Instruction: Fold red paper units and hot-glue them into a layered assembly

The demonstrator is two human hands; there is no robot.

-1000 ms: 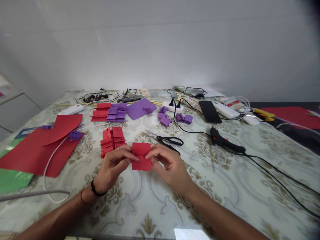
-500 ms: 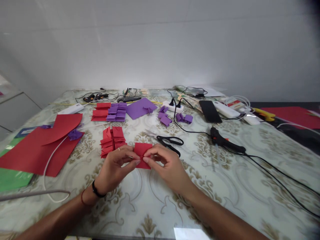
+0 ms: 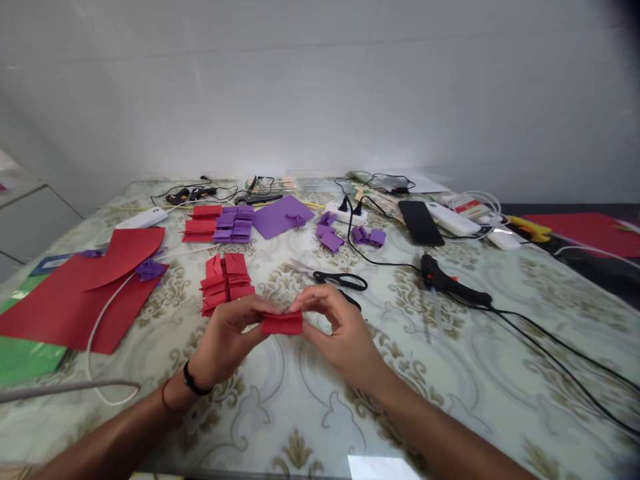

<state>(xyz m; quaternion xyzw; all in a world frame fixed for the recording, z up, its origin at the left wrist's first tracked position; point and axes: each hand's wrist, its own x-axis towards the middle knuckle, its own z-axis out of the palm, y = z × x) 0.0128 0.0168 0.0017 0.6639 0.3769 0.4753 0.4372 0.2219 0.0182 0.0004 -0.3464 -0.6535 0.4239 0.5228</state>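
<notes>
Both hands pinch a small folded piece of red paper (image 3: pixel 283 323) just above the table, near its front middle. My left hand (image 3: pixel 227 337) grips its left end with thumb and fingers closed. My right hand (image 3: pixel 336 330) grips its right end the same way. The paper is folded into a narrow flat strip. A pile of folded red pieces (image 3: pixel 225 281) lies just behind my left hand. Black scissors (image 3: pixel 336 281) lie right behind my right hand.
Large red sheets (image 3: pixel 75 293) and a green sheet (image 3: pixel 23 357) lie at the left. Purple folded pieces (image 3: pixel 235 225), a purple sheet (image 3: pixel 281 216), a black glue gun (image 3: pixel 453 285) with its cable, a phone (image 3: pixel 419 223) and chargers fill the far half of the patterned table (image 3: pixel 450 373).
The red paper, first a flat square held open between both hands, has been folded down into a narrow strip. The hands stayed in place, fingers pinching closer together.
</notes>
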